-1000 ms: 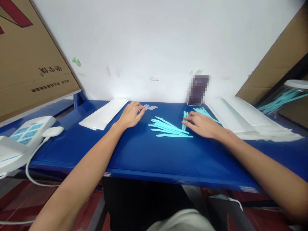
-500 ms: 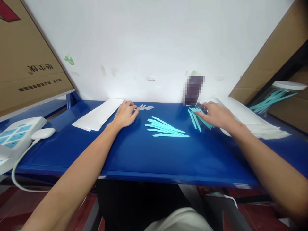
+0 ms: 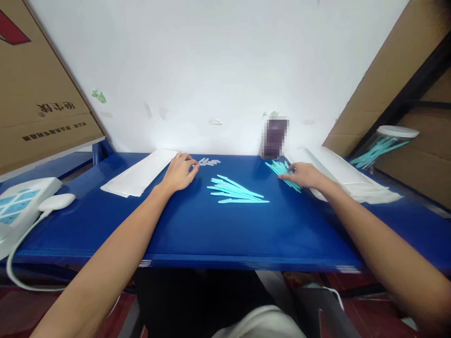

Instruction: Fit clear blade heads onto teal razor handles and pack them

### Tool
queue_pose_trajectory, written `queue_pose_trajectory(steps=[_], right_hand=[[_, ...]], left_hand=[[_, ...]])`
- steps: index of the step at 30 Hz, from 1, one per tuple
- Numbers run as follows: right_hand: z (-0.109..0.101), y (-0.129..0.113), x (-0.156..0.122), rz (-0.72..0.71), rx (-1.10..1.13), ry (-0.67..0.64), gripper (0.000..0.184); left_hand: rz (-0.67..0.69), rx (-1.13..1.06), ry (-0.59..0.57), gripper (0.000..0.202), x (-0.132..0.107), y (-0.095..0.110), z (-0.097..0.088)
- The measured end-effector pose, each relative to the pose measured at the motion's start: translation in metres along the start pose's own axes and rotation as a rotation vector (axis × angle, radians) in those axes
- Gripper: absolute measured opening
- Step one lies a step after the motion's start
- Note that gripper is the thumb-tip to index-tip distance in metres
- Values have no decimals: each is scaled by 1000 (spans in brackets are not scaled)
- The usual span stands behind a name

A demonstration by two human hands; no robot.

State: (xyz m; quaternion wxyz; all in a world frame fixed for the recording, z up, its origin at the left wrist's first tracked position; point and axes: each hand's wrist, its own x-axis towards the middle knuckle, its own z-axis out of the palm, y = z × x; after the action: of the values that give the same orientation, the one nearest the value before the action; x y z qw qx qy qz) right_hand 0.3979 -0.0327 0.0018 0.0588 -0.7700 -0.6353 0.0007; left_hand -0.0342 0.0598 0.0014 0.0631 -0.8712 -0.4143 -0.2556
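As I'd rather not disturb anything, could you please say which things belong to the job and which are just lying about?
Seemingly in use:
turquoise stick pile at the right hand
fanned turquoise sticks at centre
translucent strips by the left hand
possibly the lidded jar

Probably lying about:
lettered cardboard box
white cabled device
pixelated dark object

**Left forearm and right forearm reached forward, well apart**

Both forearms were bare and slanted inward from the lower corners of the view. The left wrist ran nearly straight into the left hand, which lay back upward, fingers bent, thumb close to the index finger; whether their tips met was unclear. The right wrist bent slightly, and the right hand pointed leftward, thumb extended, apart from its curled fingers.
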Motion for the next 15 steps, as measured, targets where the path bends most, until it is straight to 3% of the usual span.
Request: queue_pose_trajectory(steps=[9,15], right_hand=[[6,-15,-4,-146,28,85,46],[5,-19,-7,-87,34,138,40]], left_hand=[[2,4,-12,46,0,1,0],[16,0,-3,47,0,1,1]])
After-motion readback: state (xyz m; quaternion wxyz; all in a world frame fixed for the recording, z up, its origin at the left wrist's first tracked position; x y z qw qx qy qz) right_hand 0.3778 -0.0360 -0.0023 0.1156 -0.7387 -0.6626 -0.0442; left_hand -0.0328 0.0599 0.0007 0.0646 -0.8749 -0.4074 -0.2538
